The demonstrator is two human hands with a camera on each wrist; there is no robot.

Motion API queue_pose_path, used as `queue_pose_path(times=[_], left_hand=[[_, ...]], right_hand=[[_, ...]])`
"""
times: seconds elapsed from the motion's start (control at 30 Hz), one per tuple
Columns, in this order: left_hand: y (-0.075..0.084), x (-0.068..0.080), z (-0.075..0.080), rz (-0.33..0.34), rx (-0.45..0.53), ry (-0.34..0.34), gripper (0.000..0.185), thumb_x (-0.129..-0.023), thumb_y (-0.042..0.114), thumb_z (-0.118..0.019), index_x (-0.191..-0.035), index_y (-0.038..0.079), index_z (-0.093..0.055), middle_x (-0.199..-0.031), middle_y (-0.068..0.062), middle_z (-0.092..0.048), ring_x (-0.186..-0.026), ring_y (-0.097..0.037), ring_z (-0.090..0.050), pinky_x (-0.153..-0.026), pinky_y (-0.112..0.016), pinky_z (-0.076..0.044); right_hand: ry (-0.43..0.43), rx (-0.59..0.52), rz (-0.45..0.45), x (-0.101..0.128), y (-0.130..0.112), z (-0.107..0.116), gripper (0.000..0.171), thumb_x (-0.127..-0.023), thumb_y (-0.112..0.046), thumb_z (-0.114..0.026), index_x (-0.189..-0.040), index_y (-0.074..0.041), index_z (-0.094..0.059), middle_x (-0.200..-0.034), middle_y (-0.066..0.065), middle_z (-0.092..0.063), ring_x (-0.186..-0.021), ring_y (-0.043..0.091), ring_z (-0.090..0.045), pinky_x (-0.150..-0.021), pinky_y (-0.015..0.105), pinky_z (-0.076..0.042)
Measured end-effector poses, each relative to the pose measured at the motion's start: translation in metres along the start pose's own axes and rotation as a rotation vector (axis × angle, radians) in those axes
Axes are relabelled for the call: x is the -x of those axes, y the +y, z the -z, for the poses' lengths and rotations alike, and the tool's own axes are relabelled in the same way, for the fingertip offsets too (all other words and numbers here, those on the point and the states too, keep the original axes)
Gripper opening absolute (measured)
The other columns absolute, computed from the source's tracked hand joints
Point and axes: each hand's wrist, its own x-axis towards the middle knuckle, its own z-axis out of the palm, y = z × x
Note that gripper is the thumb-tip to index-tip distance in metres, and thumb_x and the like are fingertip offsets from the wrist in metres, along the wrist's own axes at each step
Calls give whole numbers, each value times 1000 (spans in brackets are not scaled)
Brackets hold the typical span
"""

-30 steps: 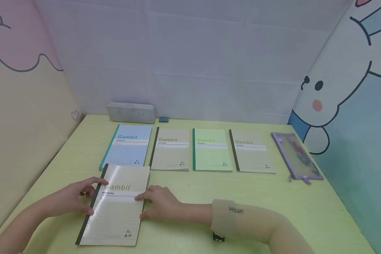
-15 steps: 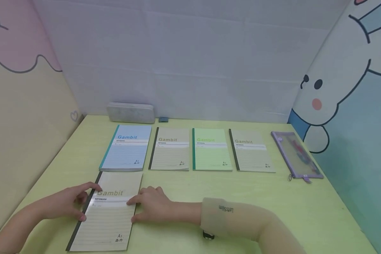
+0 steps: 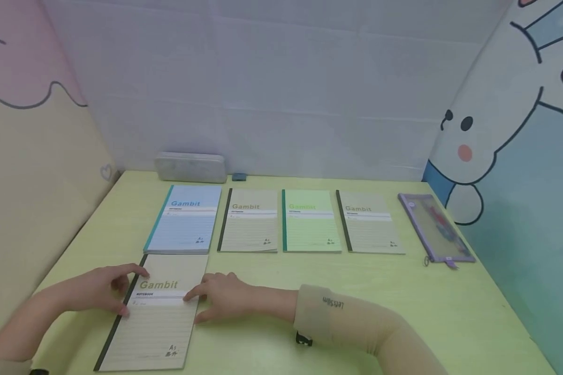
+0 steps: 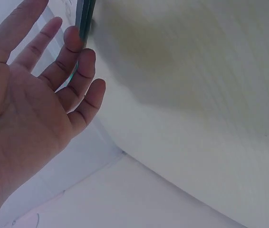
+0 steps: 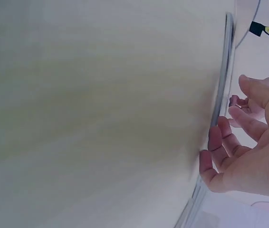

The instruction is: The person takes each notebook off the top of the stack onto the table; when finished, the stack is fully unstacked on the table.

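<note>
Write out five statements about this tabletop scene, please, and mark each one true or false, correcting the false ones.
1. Both the left hand and the right hand touch the near notebook. True.
2. The near notebook lies open. False: it is closed.
3. The blue notebook lies right of the green notebook. False: the blue notebook lies left of it.
4. The small blue block lies beside the grey case. True.
5. The purple-edged pouch lies right of the green notebook. True.
</note>
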Motion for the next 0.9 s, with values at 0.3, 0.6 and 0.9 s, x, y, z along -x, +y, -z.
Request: queue_pose_path(times=[0.3, 0.6, 0.9], left_hand=[[13, -18, 28, -10, -107, 102, 70, -72, 45, -77, -129, 17, -50, -97, 1, -57, -92, -12, -49, -68, -27, -44], [12, -42, 50, 7, -108, 234, 69, -75, 44, -76, -131, 12, -50, -106, -6, -59, -99, -26, -52, -72, -36, -44], [6, -71, 61, -28, -64, 386, 73, -79, 40, -75, -135, 3, -47, -118, -22, -58, -111, -39, -47, -84, -55, -40]], right_hand=[[83, -113, 87, -3, 12, 34, 45, -84, -36, -70, -126, -21, -61, -110, -8, -64, -95, 3, -55, -75, 11, -38], [171, -128, 31, -10, 30, 57, 52, -85, -37, -70, -132, -18, -56, -119, -1, -62, -107, 14, -55, -82, 17, -40], [297, -188, -68, -24, 56, 71, 57, -85, -38, -69, -136, -16, -52, -126, 4, -57, -114, 18, -51, -88, 24, -42]])
